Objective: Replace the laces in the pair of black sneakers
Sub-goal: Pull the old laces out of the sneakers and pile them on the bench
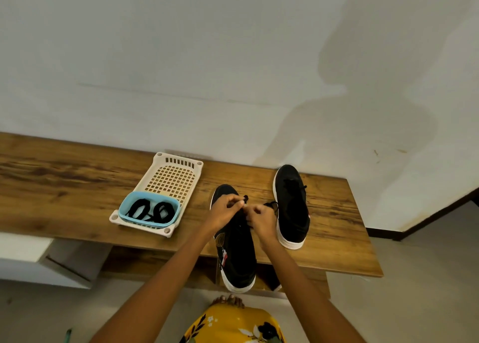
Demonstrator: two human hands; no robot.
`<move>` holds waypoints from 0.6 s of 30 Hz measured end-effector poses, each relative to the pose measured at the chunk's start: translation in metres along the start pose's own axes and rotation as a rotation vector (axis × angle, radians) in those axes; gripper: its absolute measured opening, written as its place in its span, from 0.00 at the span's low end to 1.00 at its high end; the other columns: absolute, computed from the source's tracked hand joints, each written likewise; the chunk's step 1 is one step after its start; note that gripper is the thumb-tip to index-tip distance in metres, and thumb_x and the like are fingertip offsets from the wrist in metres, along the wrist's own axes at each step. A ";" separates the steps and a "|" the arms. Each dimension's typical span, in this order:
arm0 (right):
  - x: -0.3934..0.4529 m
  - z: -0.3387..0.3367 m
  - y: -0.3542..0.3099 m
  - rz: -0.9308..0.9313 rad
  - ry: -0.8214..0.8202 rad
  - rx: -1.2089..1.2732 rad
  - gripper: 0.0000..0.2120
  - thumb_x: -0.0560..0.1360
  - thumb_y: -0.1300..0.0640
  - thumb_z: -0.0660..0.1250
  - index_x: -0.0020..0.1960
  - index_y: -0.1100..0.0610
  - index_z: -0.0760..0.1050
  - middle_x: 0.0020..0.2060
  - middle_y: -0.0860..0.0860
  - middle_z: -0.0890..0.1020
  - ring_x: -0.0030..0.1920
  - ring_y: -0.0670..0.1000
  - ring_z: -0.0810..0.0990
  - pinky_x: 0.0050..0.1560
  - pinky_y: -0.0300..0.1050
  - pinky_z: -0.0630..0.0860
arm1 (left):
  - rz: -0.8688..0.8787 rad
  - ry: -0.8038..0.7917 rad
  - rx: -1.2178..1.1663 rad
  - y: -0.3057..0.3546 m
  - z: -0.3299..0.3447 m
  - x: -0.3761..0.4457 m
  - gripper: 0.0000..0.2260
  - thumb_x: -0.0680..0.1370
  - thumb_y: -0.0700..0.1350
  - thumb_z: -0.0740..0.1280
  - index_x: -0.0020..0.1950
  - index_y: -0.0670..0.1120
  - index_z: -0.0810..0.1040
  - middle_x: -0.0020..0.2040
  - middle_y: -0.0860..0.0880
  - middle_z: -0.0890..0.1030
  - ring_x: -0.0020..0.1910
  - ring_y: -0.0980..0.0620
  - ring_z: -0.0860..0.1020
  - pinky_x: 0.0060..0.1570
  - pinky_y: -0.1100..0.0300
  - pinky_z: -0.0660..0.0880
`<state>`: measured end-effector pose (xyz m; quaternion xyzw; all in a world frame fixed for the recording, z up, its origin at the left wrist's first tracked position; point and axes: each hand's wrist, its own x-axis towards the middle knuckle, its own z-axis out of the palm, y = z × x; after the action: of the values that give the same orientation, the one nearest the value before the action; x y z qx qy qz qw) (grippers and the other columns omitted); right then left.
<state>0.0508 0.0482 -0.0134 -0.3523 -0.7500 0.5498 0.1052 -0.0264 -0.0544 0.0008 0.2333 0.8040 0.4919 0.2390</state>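
Observation:
Two black sneakers with white soles stand on a wooden bench (77,187). The near sneaker (237,259) points away from me, its heel overhanging the bench's front edge. My left hand (224,210) and my right hand (260,219) are over its lace area, each pinching a piece of its black lace (245,199). The second sneaker (291,205) stands to the right, laced, untouched. Two coiled black laces (153,210) lie in a small blue tub (124,208).
The blue tub sits in the near end of a cream perforated plastic tray (172,177) at the bench's middle. A white wall rises behind the bench. A white shelf (26,254) is at lower left. My foot and yellow floral garment show below.

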 end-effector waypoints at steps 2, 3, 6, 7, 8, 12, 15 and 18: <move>0.002 -0.009 0.004 0.076 0.038 0.116 0.08 0.77 0.55 0.66 0.42 0.58 0.80 0.35 0.52 0.81 0.38 0.50 0.81 0.39 0.42 0.80 | 0.028 0.028 0.120 -0.010 -0.003 -0.008 0.13 0.76 0.45 0.67 0.61 0.46 0.77 0.57 0.51 0.72 0.57 0.56 0.71 0.57 0.64 0.66; 0.002 -0.012 0.006 0.078 0.007 0.099 0.07 0.77 0.56 0.66 0.46 0.59 0.80 0.38 0.53 0.82 0.40 0.49 0.81 0.41 0.40 0.79 | 0.047 0.006 0.209 -0.017 -0.005 -0.012 0.15 0.76 0.45 0.68 0.61 0.48 0.76 0.57 0.52 0.71 0.57 0.56 0.70 0.58 0.63 0.67; -0.007 -0.016 0.011 0.005 -0.188 0.031 0.15 0.75 0.57 0.69 0.61 0.58 0.75 0.51 0.51 0.78 0.54 0.51 0.78 0.53 0.44 0.76 | 0.052 -0.020 0.268 -0.026 -0.007 -0.021 0.16 0.75 0.44 0.69 0.62 0.49 0.75 0.59 0.50 0.71 0.54 0.55 0.72 0.55 0.62 0.70; -0.013 -0.015 0.012 -0.028 -0.251 -0.015 0.20 0.74 0.56 0.70 0.65 0.57 0.72 0.54 0.50 0.75 0.57 0.50 0.76 0.57 0.45 0.75 | 0.038 -0.001 0.242 -0.025 -0.007 -0.021 0.16 0.74 0.42 0.69 0.62 0.48 0.75 0.59 0.49 0.71 0.52 0.54 0.73 0.52 0.62 0.71; -0.017 -0.013 0.012 -0.075 -0.293 -0.113 0.25 0.73 0.54 0.71 0.68 0.55 0.69 0.57 0.49 0.72 0.59 0.49 0.74 0.60 0.45 0.74 | 0.028 0.017 0.216 -0.023 -0.008 -0.019 0.16 0.74 0.39 0.68 0.61 0.47 0.75 0.59 0.48 0.71 0.50 0.52 0.74 0.50 0.62 0.72; -0.031 -0.003 0.018 -0.238 -0.167 -0.387 0.28 0.71 0.56 0.71 0.68 0.55 0.66 0.61 0.52 0.68 0.58 0.50 0.73 0.59 0.43 0.73 | 0.001 -0.011 0.190 -0.019 -0.013 -0.017 0.12 0.73 0.34 0.66 0.53 0.47 0.76 0.61 0.45 0.70 0.48 0.48 0.78 0.46 0.60 0.76; -0.034 -0.003 0.017 -0.114 0.012 -0.182 0.21 0.71 0.58 0.71 0.62 0.55 0.70 0.57 0.51 0.71 0.47 0.41 0.74 0.45 0.28 0.71 | -0.017 -0.022 0.314 -0.019 -0.013 -0.017 0.12 0.74 0.36 0.67 0.56 0.45 0.77 0.61 0.46 0.69 0.50 0.51 0.75 0.48 0.62 0.73; -0.034 -0.003 0.019 -0.055 0.067 -0.064 0.16 0.71 0.59 0.71 0.57 0.55 0.72 0.55 0.51 0.73 0.46 0.41 0.74 0.40 0.27 0.70 | 0.032 0.017 0.490 -0.016 -0.009 -0.019 0.13 0.75 0.39 0.67 0.60 0.45 0.76 0.61 0.48 0.70 0.53 0.52 0.75 0.49 0.65 0.71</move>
<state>0.0853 0.0313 -0.0213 -0.3531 -0.7726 0.5103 0.1342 -0.0189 -0.0787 -0.0070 0.2929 0.8976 0.2878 0.1605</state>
